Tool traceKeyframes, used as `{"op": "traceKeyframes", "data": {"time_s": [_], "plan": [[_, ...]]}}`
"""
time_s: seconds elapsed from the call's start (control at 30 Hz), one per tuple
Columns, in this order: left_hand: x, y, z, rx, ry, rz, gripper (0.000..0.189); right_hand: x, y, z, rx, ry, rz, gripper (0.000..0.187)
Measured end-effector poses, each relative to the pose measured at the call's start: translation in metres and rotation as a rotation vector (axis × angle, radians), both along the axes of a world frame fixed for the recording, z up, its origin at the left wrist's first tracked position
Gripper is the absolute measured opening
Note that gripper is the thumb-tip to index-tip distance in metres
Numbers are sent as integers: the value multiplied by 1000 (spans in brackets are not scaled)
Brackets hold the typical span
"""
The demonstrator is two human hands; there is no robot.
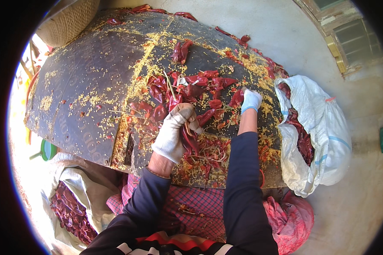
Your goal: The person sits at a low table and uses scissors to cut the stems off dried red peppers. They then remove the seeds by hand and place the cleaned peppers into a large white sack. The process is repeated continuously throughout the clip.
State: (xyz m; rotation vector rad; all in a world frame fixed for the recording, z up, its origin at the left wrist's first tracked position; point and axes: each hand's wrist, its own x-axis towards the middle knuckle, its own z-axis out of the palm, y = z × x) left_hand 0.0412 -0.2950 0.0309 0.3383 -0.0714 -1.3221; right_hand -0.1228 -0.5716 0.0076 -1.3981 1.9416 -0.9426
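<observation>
My left hand [178, 122], in a soiled white knit glove, is closed around dried red chili peppers [190, 142] that hang below its fingers. A stalk pokes up beyond the knuckles. Farther right, my right hand [251, 99] wears a white and light-blue glove. Its fingertips are at another dried chili [236, 98]; whether they grip it is hard to tell. Between and beyond the hands lies a loose pile of dried red chilies [194, 86]. Chili stems and torn bits [212, 154] are heaped nearer my body.
Yellow seeds are scattered over the dark board tabletop [83, 73]. A white woven sack [332, 137] of chilies stands at the right edge, another sack [79, 181] at lower left. A woven basket [70, 24] is at upper left. A checked cloth [194, 207] covers my lap.
</observation>
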Motion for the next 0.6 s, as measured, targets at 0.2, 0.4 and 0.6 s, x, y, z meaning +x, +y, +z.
{"op": "traceKeyframes", "data": {"time_s": [0.2,0.4,0.6], "plan": [[-2,4,7,265,-393,58,12,13,94,30,-56,-896,585,18],[-5,5,11,89,-714,4,83,27,176,49,-285,-776,952,19],[-11,2,0,56,-827,-67,61,23,195,54,16,-896,891,17]]}}
